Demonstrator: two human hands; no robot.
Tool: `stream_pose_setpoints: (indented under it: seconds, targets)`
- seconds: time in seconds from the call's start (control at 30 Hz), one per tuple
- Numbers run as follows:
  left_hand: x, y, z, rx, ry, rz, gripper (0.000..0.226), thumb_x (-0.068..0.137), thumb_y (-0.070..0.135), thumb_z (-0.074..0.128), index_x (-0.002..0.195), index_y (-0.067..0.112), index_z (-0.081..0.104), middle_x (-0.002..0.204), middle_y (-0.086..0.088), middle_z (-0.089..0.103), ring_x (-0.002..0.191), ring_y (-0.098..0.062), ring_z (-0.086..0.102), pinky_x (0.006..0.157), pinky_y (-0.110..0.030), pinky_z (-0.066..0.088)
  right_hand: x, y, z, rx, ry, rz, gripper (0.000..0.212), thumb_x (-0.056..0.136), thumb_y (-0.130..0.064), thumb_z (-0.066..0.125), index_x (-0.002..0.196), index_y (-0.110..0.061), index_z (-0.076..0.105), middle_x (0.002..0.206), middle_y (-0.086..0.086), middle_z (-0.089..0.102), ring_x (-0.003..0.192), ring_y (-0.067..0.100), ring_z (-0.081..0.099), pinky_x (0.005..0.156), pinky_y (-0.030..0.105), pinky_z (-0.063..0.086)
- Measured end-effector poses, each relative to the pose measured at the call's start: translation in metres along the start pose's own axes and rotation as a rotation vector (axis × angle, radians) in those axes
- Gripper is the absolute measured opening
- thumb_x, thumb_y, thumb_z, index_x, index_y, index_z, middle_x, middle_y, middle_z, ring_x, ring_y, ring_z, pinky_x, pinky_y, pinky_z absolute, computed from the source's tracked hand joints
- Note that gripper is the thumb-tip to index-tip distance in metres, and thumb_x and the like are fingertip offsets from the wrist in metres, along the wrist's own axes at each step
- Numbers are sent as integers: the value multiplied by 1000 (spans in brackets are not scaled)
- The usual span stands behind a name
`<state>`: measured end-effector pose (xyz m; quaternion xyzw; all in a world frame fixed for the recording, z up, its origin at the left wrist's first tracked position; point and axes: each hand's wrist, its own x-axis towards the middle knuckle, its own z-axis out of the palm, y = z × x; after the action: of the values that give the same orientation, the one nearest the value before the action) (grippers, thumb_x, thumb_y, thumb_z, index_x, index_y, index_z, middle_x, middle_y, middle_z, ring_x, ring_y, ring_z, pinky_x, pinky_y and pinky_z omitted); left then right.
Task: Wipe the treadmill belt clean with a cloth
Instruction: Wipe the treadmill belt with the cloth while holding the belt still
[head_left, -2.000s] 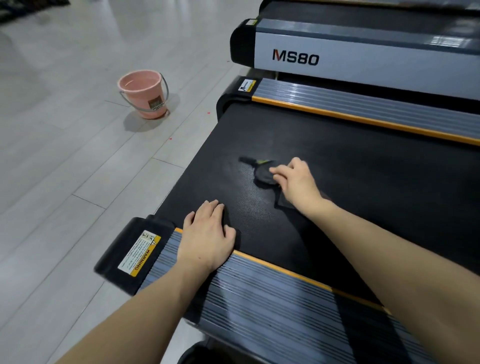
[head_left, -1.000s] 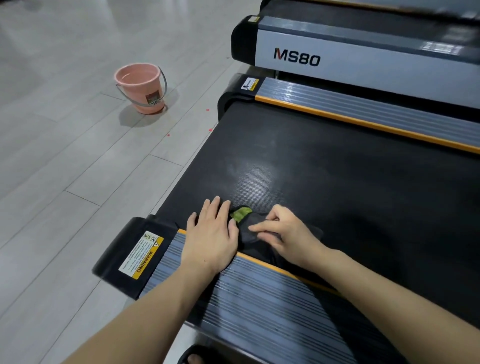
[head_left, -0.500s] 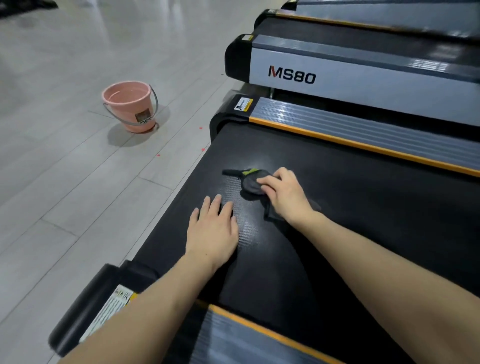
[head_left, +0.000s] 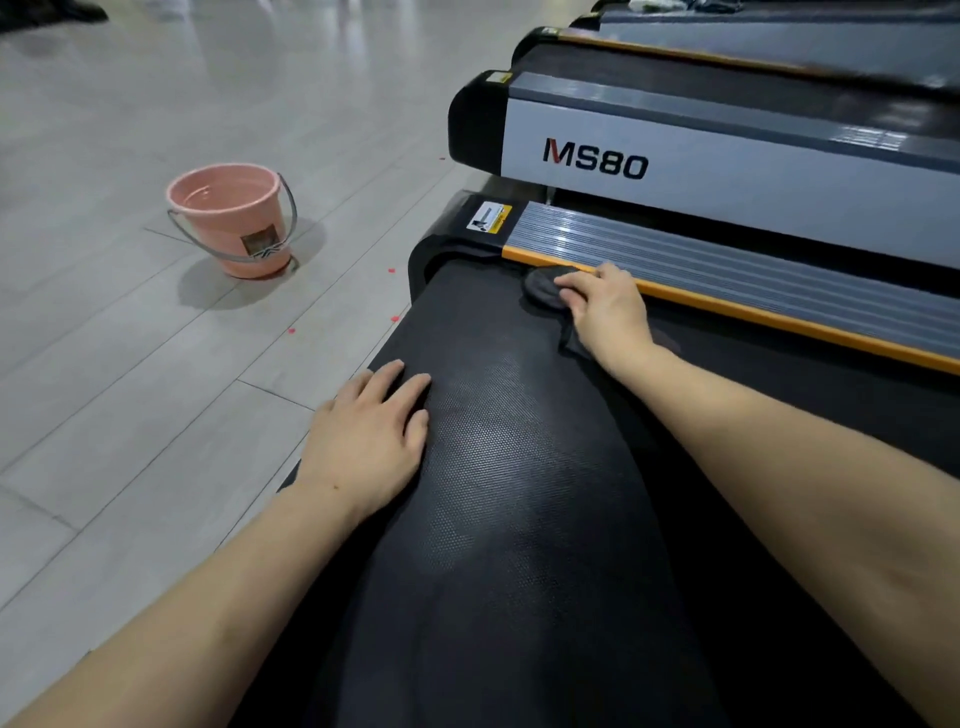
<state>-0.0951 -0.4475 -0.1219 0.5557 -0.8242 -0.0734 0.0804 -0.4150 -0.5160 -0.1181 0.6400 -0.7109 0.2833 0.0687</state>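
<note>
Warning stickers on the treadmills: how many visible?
2. One on the near treadmill's far rail end cap, another on the MS80 treadmill's corner behind. Others may sit out of frame.

Pale grey floor tiles (head_left: 156, 389) in long planks run off to the far side, glossy enough to catch soft reflections. A pink bucket (head_left: 231, 218) with a metal handle stands on them, casting a faint shadow. Beside it sits a second treadmill (head_left: 727, 171) marked MS80, grey-sided.
</note>
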Motion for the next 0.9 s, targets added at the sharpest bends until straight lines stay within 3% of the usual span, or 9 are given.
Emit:
stream_pose_setpoints:
  seconds: [0.13,0.3,0.37,0.43,0.5,0.57,0.67,0.77,0.9]
  targets:
    - [2,-13,-6,-25,2,57,61,95,62,19,148,45,41,158,17,36,141,-14,35,106,-40,44,-36,-32,-9,69,17,-26,18,91,-28,66,106,-28,76,91,4,59,89,28,55,81,32,46]
    - [6,-33,-11,-78,-10,81,51,100,59,34,148,46,41,156,31,32,141,-3,33,102,-37,48,-80,-79,-11,190,-190,-398,23,92,-30,65,112,-27,75,99,6,57,89,20,50,80,26,43]
    - [1,-37,-8,-135,-3,80,50,100,58,33,149,47,38,156,35,28,142,2,28,103,-36,48,-40,-65,2,137,-126,-343,23,92,-30,64,110,-23,76,95,8,57,87,24,53,76,27,44]
    - [-1,-37,-4,-172,23,76,49,101,55,34,149,47,38,155,37,27,142,4,26,103,-36,49,7,-48,17,59,-38,-124,23,95,-29,61,111,-19,75,95,9,55,91,31,57,75,30,46]
    - [-1,-36,-1,-193,64,40,47,101,52,40,147,44,43,154,34,33,142,2,32,104,-36,48,27,-45,30,47,-30,57,24,97,-33,55,114,-26,72,98,5,50,96,29,53,74,30,44]
    - [0,-37,-2,-219,118,-36,46,100,49,46,144,37,51,151,25,45,137,-6,43,104,-36,46,19,-60,30,34,-25,98,24,97,-34,55,115,-30,71,98,3,48,96,23,48,74,28,40]
    - [0,-38,-1,-186,158,-61,45,99,46,47,139,30,57,143,16,55,128,-15,52,104,-40,44,-22,-91,19,100,-24,-107,21,92,-25,66,111,-25,75,95,8,54,92,28,51,79,31,45]
    - [1,-38,1,-150,142,-32,55,95,53,35,139,28,58,143,13,56,128,-17,55,103,-43,47,-56,-105,12,176,-164,-333,24,92,-28,68,114,-27,74,97,4,53,93,20,48,81,24,38]
    - [-1,-37,1,-135,138,-28,60,93,55,30,142,30,56,146,14,53,132,-14,51,106,-43,44,-4,-94,27,137,-80,-285,23,93,-24,66,114,-21,74,95,11,55,92,30,54,79,31,45]
